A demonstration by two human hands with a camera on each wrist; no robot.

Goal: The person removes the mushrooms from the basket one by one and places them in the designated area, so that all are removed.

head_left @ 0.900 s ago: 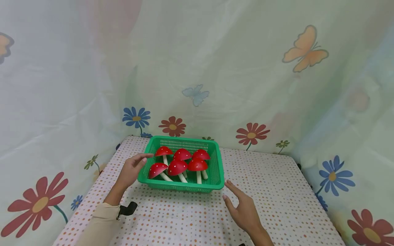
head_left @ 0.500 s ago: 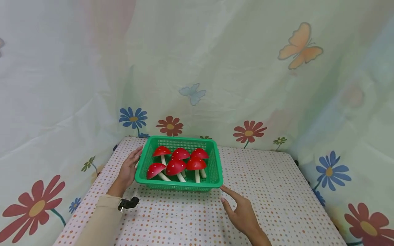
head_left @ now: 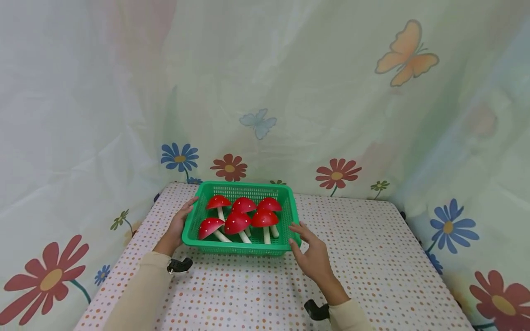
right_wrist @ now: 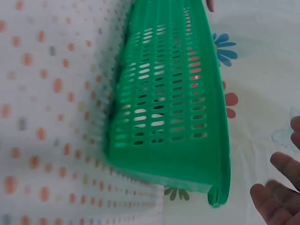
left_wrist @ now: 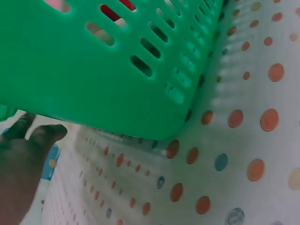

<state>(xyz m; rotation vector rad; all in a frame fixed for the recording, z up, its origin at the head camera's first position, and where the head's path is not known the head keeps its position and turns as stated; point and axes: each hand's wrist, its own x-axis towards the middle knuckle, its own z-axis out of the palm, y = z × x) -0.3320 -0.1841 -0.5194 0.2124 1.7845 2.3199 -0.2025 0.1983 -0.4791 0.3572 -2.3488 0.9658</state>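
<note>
A green plastic basket [head_left: 232,248] with perforated walls rests on the table in the head view. Inside it lie several toy mushrooms [head_left: 238,223] with red, white-dotted caps and white stems. My left hand [head_left: 176,230] is along the basket's left side, its fingers extended near the rim; whether they touch it cannot be told. At the front right corner, my right hand [head_left: 312,255] has its fingers spread close to the rim. In the right wrist view, these fingertips [right_wrist: 286,168] appear apart from the basket [right_wrist: 173,164]. The left wrist view shows the basket wall [left_wrist: 93,89] beside left-hand fingers [left_wrist: 47,133].
A white cloth with coloured dots covers the table [head_left: 232,294]. Fabric walls [head_left: 331,92] printed with flowers and butterflies enclose it at the back and both sides. Black wrist cameras [head_left: 316,310] are strapped to both wrists.
My left hand has moved from over the basket's left rim to outside its left side. My right hand has risen from below the front right corner to beside the rim.
</note>
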